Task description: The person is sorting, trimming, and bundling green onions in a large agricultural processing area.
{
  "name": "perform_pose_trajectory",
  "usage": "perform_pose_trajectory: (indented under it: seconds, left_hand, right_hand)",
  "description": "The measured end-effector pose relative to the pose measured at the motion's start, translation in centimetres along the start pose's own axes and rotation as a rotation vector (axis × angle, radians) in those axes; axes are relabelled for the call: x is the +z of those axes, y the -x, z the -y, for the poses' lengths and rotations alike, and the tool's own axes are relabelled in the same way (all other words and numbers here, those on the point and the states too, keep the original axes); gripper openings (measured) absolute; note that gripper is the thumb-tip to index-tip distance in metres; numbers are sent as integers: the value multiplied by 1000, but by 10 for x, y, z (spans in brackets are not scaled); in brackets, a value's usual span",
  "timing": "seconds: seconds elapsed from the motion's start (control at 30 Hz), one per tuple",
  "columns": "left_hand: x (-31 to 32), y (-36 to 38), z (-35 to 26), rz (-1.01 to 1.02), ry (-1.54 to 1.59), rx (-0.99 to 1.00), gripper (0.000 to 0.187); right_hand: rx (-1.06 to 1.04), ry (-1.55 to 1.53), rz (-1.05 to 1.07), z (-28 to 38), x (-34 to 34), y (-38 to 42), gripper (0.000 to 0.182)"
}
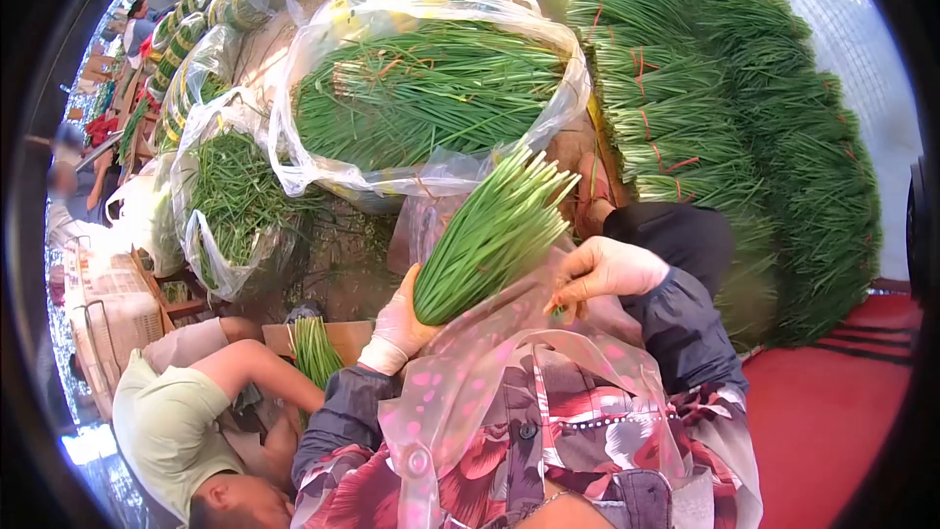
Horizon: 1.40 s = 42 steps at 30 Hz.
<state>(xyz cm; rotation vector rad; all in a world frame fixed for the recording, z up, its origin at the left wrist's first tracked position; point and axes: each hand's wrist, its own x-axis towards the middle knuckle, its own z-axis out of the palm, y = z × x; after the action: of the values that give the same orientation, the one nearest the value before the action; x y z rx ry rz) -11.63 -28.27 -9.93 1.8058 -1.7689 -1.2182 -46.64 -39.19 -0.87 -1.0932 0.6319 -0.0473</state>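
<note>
My left hand (397, 323), in a pale glove, is wrapped round the leafy end of a thick bunch of garlic chives (497, 235). Its pale stem ends point up and to the right, above my lap. To the right of the bunch is my right hand (609, 269), gloved too, with thumb and fingers pinched together. A small green bit shows below those fingertips; I cannot make out what it is. A clear plastic apron (460, 362) with pink dots covers my lap beneath both hands.
Ahead stands a large plastic bag (578, 88) of loose chives, with a bag of green scraps (240, 201) to its left. Tied chive bunches (676, 108) are stacked at right beside a red surface (822, 421). A person (186, 402) sits close on my left by another bunch (315, 348).
</note>
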Motion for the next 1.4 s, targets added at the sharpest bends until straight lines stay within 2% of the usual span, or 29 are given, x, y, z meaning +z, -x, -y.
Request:
perform_pose_trajectory:
  seconds: [0.03, 0.07, 0.13, 0.2, 0.27, 0.33, 0.37, 0.4, 0.47, 0.5, 0.53, 0.63, 0.67, 0.73, 0.77, 0.8, 0.87, 0.9, 0.93, 1.0, 1.07, 1.13, 1.17, 1.2, 1.27, 1.3, 1.33, 1.4]
  left_hand:
    - [-7, 4, -4, -10, -98, -1, 105]
    - [-13, 7, -15, -16, -98, -6, 105]
    - [-20, 6, -30, 27, -191, -56, 100]
    - [-25, 7, -37, 35, -273, -73, 96]
    - [-37, 8, -48, 39, -367, -85, 93]
    - [-50, 12, -65, 49, -491, -12, 87]
    - [-53, 13, -71, 51, -586, 1, 86]
    - [-55, 13, -78, 51, -585, -8, 86]
    - [-58, 12, -87, 124, -785, -16, 88]
    - [-57, 13, -86, 90, -835, 76, 87]
    - [-57, 12, -86, 91, -833, 75, 87]
    - [-57, 10, -86, 95, -883, 172, 87]
    - [-59, 9, -87, 103, -899, 186, 86]
    - [-60, 6, -88, 116, -915, 205, 86]
    - [-60, 4, -88, 129, -908, 200, 86]
    - [-60, 3, -89, 143, -903, 195, 87]
    - [-59, 0, -85, 145, -876, 179, 87]
    - [-58, -1, -83, 147, -849, 160, 88]
    - [-57, -2, -82, 150, -847, 167, 88]
    - [-57, -5, -80, 183, -764, 45, 92]
    - [-57, -4, -73, 211, -717, 25, 98]
    - [-56, -3, -57, 201, -503, -6, 100]
    - [-56, -3, -48, 219, -409, -17, 103]
    - [-55, -3, -36, 219, -410, -13, 103]
    - [-51, -3, -16, 243, -168, -68, 107]
    - [-48, -3, -16, 232, -160, -95, 105]
    - [-47, -3, -17, 234, -163, -88, 105]
    - [-43, -3, -23, 197, -210, -147, 97]
  right_hand:
    - [-122, 416, -150, 4, -6, 2, 19]
    - [51, 1166, -510, 2, -9, -5, 16]
    - [-89, 814, -914, 5, -25, -15, 15]
    - [-449, 648, -940, 18, -33, -26, 15]
    - [-531, 676, -915, 24, -38, -45, 16]
    - [-651, 567, -793, 31, -36, -61, 17]
    - [-570, 439, -733, 33, -31, -70, 20]
    - [-568, 436, -725, 37, -28, -76, 20]
    - [-306, 982, -632, 45, -25, -84, 32]
    - [-231, 1038, -565, 41, -29, -92, 46]
    - [-229, 1038, -563, 33, -30, -96, 46]
    - [-423, 834, -237, 13, -35, -110, 47]
    - [-417, 831, -232, 12, -31, -113, 47]
    - [-602, 1008, -185, 9, -23, -116, 39]
    - [-565, 1097, -145, 7, -21, -121, 31]
    - [-562, 1095, -147, 4, -19, -122, 31]
    - [-495, 1177, -209, 3, -15, -122, 23]
    - [-544, 924, -349, 3, -13, -121, 19]
    - [-539, 925, -355, 3, -12, -112, 19]
    - [-390, -48, -412, 39, -3, -74, 18]
    - [-493, -58, -555, 52, -15, -33, 16]
    - [-528, -317, -638, 39, -32, 2, 12]
    - [-750, -405, -582, 23, -40, 11, 10]
    - [-813, -414, -406, 16, -48, 18, 12]
    - [-269, 154, -570, 2, -48, 22, 13]
    - [-201, 836, -661, -9, -52, 15, 18]
    - [117, 1413, -882, -15, -55, 9, 23]
    - [-224, 423, -1054, -6, -57, 5, 22]
